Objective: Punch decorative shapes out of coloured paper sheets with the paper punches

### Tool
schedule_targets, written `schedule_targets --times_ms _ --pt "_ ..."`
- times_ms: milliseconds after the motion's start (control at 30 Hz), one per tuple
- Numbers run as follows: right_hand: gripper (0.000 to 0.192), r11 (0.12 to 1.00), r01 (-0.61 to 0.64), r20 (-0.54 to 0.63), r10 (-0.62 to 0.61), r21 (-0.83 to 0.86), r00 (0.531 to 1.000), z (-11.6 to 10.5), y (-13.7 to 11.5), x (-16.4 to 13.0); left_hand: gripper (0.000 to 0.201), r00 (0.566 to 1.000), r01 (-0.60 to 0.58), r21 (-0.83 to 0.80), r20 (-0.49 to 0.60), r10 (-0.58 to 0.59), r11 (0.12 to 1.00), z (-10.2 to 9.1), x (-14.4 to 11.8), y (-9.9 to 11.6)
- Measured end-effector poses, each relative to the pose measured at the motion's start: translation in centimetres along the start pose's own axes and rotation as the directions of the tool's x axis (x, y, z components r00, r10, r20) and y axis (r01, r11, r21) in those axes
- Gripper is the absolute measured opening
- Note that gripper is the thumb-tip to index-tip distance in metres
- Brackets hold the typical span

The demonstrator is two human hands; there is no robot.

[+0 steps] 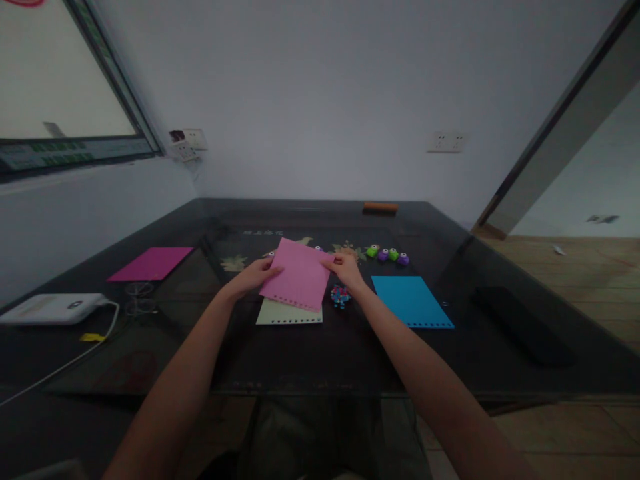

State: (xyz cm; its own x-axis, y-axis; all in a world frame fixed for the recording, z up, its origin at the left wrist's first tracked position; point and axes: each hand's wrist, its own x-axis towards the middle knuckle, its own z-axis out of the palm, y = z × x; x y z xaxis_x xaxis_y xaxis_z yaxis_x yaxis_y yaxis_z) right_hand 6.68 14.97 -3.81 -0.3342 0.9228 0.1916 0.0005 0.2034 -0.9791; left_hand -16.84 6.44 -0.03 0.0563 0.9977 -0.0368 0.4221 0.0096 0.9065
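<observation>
Both hands [300,270] hold pink paper [299,273] over dark glass table [310,360].

Plain room used as my craft workspace: dark glass-topped table [320,360], bare white wall with white wall sockets [447,141], wooden plank floor [590,280], coloured punched paper sheets [413,301], small green and purple craft punches [388,255].

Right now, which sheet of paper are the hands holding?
The pink sheet. Both hands, left and right, grip its edges. The magenta, cream and blue sheets lie untouched.
</observation>
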Motion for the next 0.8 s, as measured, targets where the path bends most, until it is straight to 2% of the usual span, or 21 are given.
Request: schedule_targets --times_ms 133,300,467,600,700,800 --pt "0.028 0.995 0.02 -0.037 -0.016 0.095 0.999 -0.7 -0.2 0.3 0.035 0.995 0.004 -0.027 0.095 -0.002 1.0 0.3 -0.4 0.5" --pt "0.028 0.988 0.051 -0.059 -0.043 0.147 0.997 -1.1 -0.9 0.2 0.035 0.984 -0.038 0.059 0.177 0.027 0.998 0.4 -0.4 0.6" --pt "0.029 0.992 0.044 -0.058 -0.037 0.118 0.998 -1.0 -1.0 0.1 0.035 0.989 -0.083 0.068 0.126 0.074 0.994 0.4 -0.2 0.4" --pt "0.03 0.996 0.043 0.036 -0.046 0.079 0.998 -0.8 -0.7 0.0 0.035 0.996 -0.075 0.05 0.043 0.073 0.996 0.5 -0.2 0.7" --pt "0.032 0.995 0.03 0.071 -0.037 0.094 0.997 -0.6 -0.6 -0.1 0.036 0.997 -0.063 0.031 0.039 0.062 0.998 0.6 -0.2 0.8" --pt "0.035 0.996 0.028 0.055 -0.033 0.084 0.998 -0.6 -0.7 -0.2 0.037 0.996 -0.058 0.027 0.069 0.056 0.998 0.7 -0.2 0.6"
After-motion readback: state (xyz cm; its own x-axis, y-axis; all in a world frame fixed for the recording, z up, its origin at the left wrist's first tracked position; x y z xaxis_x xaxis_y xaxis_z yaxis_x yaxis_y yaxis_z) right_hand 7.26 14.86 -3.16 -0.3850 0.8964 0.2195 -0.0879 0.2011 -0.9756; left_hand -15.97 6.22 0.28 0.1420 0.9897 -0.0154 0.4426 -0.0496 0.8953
